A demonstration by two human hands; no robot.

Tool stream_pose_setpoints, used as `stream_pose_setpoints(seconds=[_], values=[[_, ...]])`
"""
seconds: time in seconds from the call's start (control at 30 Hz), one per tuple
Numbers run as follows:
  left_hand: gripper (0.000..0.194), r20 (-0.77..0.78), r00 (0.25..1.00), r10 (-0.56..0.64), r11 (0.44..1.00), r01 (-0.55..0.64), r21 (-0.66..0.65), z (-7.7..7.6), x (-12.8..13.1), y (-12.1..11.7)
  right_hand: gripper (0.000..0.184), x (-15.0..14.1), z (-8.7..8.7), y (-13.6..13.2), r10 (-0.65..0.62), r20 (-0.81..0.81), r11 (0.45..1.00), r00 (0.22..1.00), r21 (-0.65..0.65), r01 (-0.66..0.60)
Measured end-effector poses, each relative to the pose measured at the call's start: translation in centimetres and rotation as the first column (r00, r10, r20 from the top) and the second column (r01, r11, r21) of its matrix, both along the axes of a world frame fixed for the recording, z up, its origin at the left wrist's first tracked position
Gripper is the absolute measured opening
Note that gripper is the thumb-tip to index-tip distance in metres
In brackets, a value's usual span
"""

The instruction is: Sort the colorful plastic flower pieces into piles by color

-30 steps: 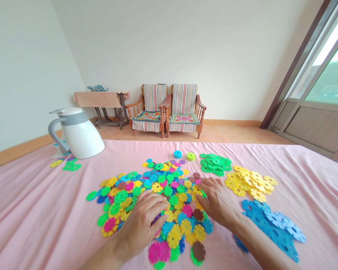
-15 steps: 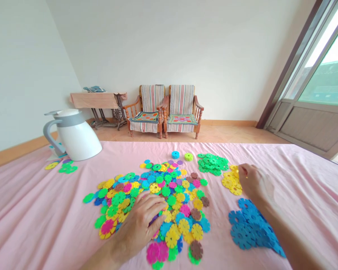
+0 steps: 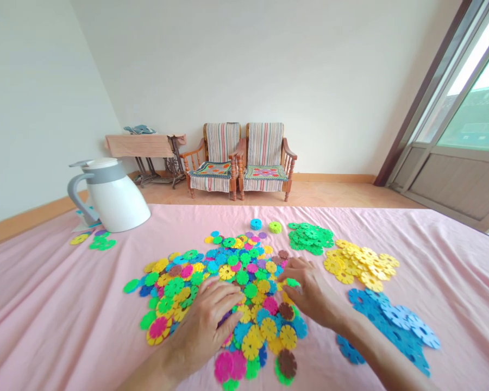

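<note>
A mixed heap of notched plastic discs (image 3: pixel 250 290), in yellow, green, blue, pink, purple and brown, spreads over the pink cloth. My left hand (image 3: pixel 214 312) lies on the heap's near middle with fingers loosely bent and thumb apart; its palm side is hidden. At the heap's right edge, my right hand (image 3: pixel 309 288) reaches in, thumb and fingers apart, fingertips over discs by a green one (image 3: pixel 292 282). I see nothing held in it. Sorted piles lie right of the heap: green discs (image 3: pixel 311 238), yellow discs (image 3: pixel 361 262) and blue discs (image 3: pixel 395 326), the last partly under my right forearm.
A blue stack (image 3: pixel 256 224) and a lime stack (image 3: pixel 275 227) of discs stand behind the heap. On the left is a white jug (image 3: pixel 118 201) with a grey handle, with a few loose discs (image 3: pixel 101 241) before it. Two wooden armchairs (image 3: pixel 244 163) stand beyond the table.
Half a second ago my right hand was over the yellow pile; it has moved left, back to the mixed heap's right edge. My left hand has stayed on the heap.
</note>
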State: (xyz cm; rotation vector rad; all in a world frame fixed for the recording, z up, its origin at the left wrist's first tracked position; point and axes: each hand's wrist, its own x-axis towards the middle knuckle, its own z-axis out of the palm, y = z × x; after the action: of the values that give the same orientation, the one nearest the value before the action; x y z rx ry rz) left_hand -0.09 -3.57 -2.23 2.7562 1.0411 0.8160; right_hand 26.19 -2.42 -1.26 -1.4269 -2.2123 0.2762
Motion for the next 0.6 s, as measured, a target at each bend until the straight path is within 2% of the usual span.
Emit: stream_pose_setpoints(seconds=[0.27,0.6], values=[[0.022,-0.003,1.0,-0.009,1.0,0.009,-0.014,0.3,0.0,-0.1,0.027,-0.6,0.1,0.4,0.01,0.153,1.0,0.988,-0.025,-0.006],[0.021,-0.029,1.0,-0.007,0.999,0.006,-0.039,0.3,0.0,0.0,0.029,-0.9,-0.5,1.2,-0.007,0.068,0.992,0.998,-0.125,0.015]])
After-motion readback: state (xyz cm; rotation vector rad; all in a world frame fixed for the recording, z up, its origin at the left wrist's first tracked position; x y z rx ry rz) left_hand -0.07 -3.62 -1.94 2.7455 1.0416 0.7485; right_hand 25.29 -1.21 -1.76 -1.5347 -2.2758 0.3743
